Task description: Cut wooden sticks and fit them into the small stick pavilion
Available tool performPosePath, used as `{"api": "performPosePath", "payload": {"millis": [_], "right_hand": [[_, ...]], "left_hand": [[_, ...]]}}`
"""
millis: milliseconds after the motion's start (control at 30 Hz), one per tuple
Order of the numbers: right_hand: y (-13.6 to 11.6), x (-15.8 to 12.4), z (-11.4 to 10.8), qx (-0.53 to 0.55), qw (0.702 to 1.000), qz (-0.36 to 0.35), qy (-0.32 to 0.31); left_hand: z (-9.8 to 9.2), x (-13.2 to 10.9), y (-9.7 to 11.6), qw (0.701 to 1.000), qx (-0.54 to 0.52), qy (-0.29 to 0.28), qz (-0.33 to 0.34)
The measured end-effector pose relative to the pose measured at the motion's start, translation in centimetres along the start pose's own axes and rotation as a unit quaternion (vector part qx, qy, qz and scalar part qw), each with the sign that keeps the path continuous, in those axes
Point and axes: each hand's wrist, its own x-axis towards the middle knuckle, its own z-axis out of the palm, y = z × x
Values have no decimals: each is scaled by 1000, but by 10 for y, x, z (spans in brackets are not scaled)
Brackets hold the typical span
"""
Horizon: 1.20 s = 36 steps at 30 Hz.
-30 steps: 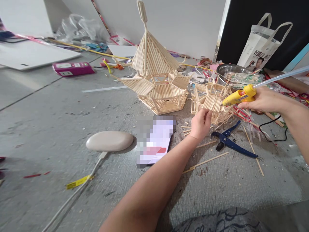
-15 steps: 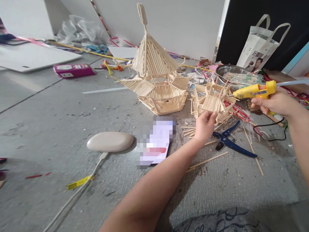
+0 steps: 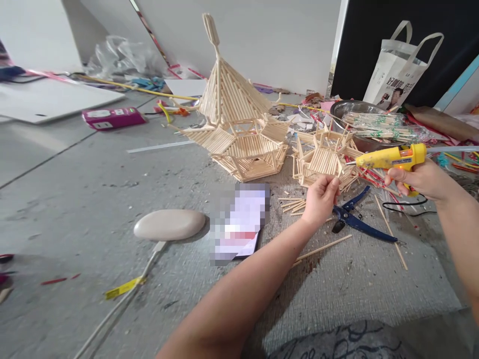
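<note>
My left hand pinches the near edge of a small hexagonal frame of wooden sticks that rests on the floor. My right hand grips a yellow hot glue gun with a clear glue stick out the back. Its nozzle points left and hovers by the frame's right side. Left of the frame stands a taller stick pagoda with a pointed roof. Loose sticks lie scattered beneath my left hand.
Blue cutters lie just right of my left wrist. A phone and a beige oval pad with a cable sit nearer left. A steel bowl, bagged sticks, a white tote bag and a pink box lie behind.
My right hand drew the glue gun back to the right, then brought it lower with the nozzle back near the frame. My left hand slid right along the frame's near edge.
</note>
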Motion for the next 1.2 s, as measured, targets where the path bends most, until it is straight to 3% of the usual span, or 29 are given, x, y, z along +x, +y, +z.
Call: {"api": "performPosePath", "payload": {"millis": [433, 1200], "right_hand": [[-10, 0, 4, -41, 999, 35, 4], [3, 3, 1, -68, 997, 45, -3]], "left_hand": [[-1, 1, 1, 999, 33, -3, 11], [-1, 1, 2, 999, 35, 6, 12]]}}
